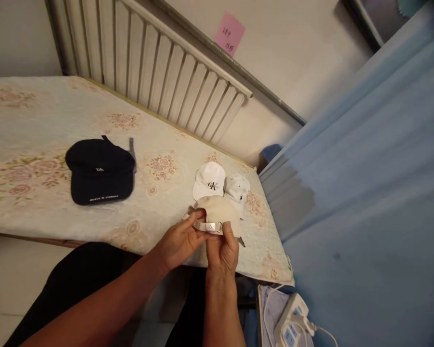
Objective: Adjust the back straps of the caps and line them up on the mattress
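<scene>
Both my hands hold a cream baseball cap [220,212], its back strap and metal buckle turned toward me. My left hand [183,241] grips the strap's left side between thumb and fingers. By the buckle, my right hand [223,248] closes on the cap's lower edge, thumb on top. Just beyond lies a white cap [210,179] with black "CK" letters. Beside that one rests a pale cap [237,187] with a small dark logo, partly hidden by the cream cap. Off to the left, a black cap [99,166] with white lettering lies with its strap undone.
The caps are on a bed with a floral cover [148,197]. A slatted rail [159,67] runs along the back wall, below a pink note [229,33]. A blue curtain [358,193] hangs at the right. Near the bed's right corner sits a white power strip [292,320] with cables.
</scene>
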Demonstrator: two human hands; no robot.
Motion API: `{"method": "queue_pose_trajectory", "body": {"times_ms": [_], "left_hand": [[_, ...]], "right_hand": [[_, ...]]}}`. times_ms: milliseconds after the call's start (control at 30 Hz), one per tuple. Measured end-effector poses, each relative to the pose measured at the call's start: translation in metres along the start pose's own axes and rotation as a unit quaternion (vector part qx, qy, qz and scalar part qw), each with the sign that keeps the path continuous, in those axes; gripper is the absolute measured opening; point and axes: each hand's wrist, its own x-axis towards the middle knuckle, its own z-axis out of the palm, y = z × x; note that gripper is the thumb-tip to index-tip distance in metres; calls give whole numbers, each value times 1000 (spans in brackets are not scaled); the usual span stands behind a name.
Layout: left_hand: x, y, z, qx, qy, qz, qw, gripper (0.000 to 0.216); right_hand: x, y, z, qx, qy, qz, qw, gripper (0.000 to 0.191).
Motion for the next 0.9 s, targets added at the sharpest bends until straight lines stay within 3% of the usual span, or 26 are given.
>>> {"method": "queue_pose_trajectory", "body": {"times_ms": [267, 600, 900], "left_hand": [[-15, -4, 17, -122, 91, 15, 988, 44], [-30, -8, 46, -148, 152, -22, 977, 41], [-46, 7, 45, -131, 152, 20, 979, 51]], "right_hand": [[-12, -28, -11, 41, -5, 36, 998, 23], [-30, -50, -27, 38, -5, 59, 998, 25], [-44, -52, -20, 65, -7, 46, 997, 31]]}}
